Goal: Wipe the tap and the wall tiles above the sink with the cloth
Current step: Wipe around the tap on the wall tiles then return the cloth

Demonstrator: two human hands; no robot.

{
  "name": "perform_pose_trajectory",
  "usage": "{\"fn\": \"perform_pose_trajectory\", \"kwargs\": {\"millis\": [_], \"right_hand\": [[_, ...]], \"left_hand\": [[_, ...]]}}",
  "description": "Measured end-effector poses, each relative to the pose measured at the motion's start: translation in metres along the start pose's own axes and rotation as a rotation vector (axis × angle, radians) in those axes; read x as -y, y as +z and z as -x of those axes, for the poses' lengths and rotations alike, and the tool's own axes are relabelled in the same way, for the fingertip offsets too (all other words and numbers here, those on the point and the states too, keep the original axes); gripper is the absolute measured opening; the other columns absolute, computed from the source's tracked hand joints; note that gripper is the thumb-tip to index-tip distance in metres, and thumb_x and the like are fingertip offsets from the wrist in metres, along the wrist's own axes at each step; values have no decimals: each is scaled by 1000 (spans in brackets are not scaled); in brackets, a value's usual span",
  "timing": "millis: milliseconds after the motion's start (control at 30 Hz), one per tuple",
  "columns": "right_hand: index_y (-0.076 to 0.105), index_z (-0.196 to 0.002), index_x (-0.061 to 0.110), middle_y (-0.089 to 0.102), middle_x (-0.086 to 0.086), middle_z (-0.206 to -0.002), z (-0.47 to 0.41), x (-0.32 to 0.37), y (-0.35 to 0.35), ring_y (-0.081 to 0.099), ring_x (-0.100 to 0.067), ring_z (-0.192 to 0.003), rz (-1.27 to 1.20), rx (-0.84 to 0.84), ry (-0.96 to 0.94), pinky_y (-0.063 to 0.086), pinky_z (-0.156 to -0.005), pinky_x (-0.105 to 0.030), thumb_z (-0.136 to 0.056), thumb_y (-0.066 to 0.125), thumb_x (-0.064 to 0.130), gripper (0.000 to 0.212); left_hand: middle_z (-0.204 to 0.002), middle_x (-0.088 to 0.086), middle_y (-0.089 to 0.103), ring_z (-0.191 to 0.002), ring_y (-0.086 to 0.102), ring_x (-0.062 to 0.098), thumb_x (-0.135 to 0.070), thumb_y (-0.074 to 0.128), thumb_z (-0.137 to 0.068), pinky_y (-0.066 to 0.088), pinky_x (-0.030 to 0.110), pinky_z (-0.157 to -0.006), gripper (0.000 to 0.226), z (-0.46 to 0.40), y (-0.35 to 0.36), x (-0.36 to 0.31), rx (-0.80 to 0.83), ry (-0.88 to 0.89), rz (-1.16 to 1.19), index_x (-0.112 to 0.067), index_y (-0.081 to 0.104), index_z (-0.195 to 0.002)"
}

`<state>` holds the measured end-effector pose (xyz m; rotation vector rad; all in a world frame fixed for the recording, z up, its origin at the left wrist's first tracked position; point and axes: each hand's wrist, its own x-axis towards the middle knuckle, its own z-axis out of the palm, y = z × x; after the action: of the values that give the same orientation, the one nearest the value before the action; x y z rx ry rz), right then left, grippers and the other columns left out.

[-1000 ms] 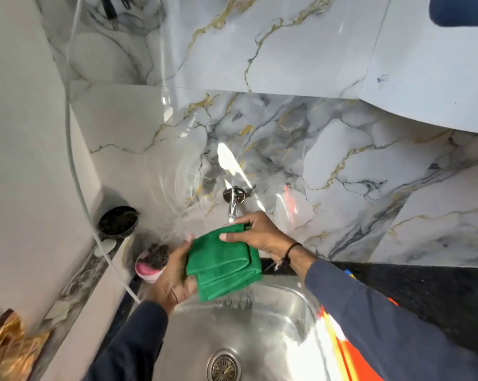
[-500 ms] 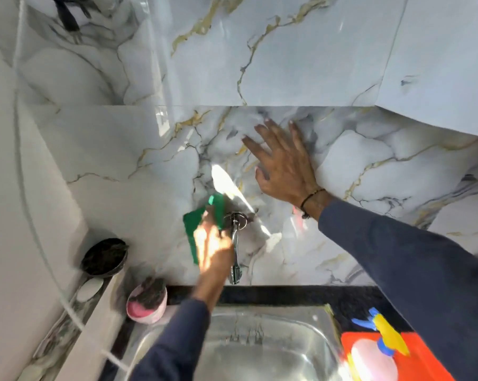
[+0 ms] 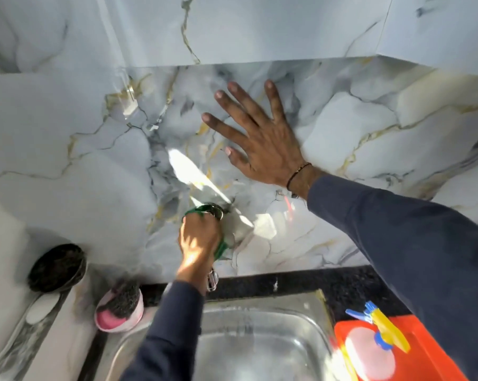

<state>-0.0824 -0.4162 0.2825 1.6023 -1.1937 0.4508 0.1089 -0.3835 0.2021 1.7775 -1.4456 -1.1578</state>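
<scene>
Green cloth (image 3: 220, 250) wraps the tap (image 3: 214, 211), gripped tight in your left hand (image 3: 198, 240). Your right hand (image 3: 262, 144) lies flat on the wall tiles (image 3: 369, 127), fingers spread, holding nothing.

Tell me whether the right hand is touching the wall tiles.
Touching. The head view shows the right hand spread flat on the wall tiles above the tap, no gap showing under palm or fingers.

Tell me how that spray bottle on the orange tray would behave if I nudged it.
The spray bottle looks like thin, translucent plastic, so probably light. It stands upright under a yellow and blue trigger head, which may make it top-heavy and apt to tip. The orange tray looks smooth, so it might slide first.
</scene>
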Motion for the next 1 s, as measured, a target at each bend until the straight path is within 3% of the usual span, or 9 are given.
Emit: {"fn": "perform_pose_trajectory", "kwargs": {"millis": [67, 133, 300, 400, 500, 600, 667, 767, 1000], "right_hand": [[21, -167, 32, 28, -10, -174, -1, 2, 1, 27, -34, -162, 17, -8, -11, 8, -125, -73, -101, 43, 41, 70], [21, -167, 31, 28, -10, -174, -2, 2, 2, 28, -34, -161, 32, -16, -17, 7, -126, -73, -102, 42, 42, 70], [20, -168, 32, 28, -11, -174, -1, 1, 0, 27, -34, -162, 38, -1, -27, 1, -126, -72, -104, 39, 43, 68], [20, -168, 32, 28, -10, -173, -2, 2, -1, 27, -34, -161, 41, 2, -27, 6, -126, -73, -104, 38, 43, 67], [21, -167, 32, 29, -11, -173, -1, 1, -2, 28, -34, -161, 42, 6, -18, 7, -126, -72, -104, 39, 43, 67], [20, -168, 32, 28, -11, -174, -2, 2, -4, 27, -34, -162, 50, 34, -19, 9, -125, -73, -104, 39, 44, 67], [19, -168, 32, 27, -11, -174, -2, 2, -8, 26, -34, -162, 64, 64, -16, 11, -125, -74, -105, 38, 45, 67], [21, -167, 33, 27, -11, -175, -3, 5, -19, 26, -34, -162, 64, 122, -2, 15, -125, -75, -106, 35, 45, 64], [11, -169, 32, 7, -7, -179, -7, 13, -52, 10, -30, -166, 58, 344, 24, 5, -128, -69, -107, 35, 49, 68]], "left_hand": [[-70, 22, 78, -62, 78, 34, -4, 39, -89, 66, 47, -59, 38, -12, -17, 8, 250, -263, 512, 3, 74, -77], [-59, 16, 77, -48, 75, 27, -15, 35, -97, 62, 36, -55, 57, -12, -24, 21, 427, -366, 781, -3, 77, -59], [-75, 16, 81, -61, 79, 28, -27, 37, -104, 62, 29, -48, 52, 6, -14, 44, 493, -263, 885, -5, 78, -83], [-73, 11, 68, -68, 66, 28, -26, 39, -109, 56, 31, -58, 40, 16, -11, 73, 132, 102, 499, -4, 66, -90], [-72, 2, 61, -61, 55, 20, -27, 39, -102, 47, 29, -49, 25, 33, -8, 96, -39, 408, 104, -9, 57, -101], [-104, 10, 70, -77, 56, 17, 1, 44, -90, 49, 18, -68, 42, 42, 5, 96, -171, 530, -154, -3, 59, -128], [-135, 20, 62, -100, 63, 26, 11, 39, -84, 55, 30, -91, 64, 44, 12, 94, -257, 609, -305, 4, 46, -147], [-163, 25, 38, -131, 58, 41, 12, 31, -85, 55, 49, -106, 72, 49, 11, 101, -288, 705, -549, 3, 33, -156], [-172, 16, 1, -153, 14, 58, 20, -1, -72, 27, 67, -122, 94, 68, -5, 165, -168, 965, -1068, -3, 21, -161]]}}
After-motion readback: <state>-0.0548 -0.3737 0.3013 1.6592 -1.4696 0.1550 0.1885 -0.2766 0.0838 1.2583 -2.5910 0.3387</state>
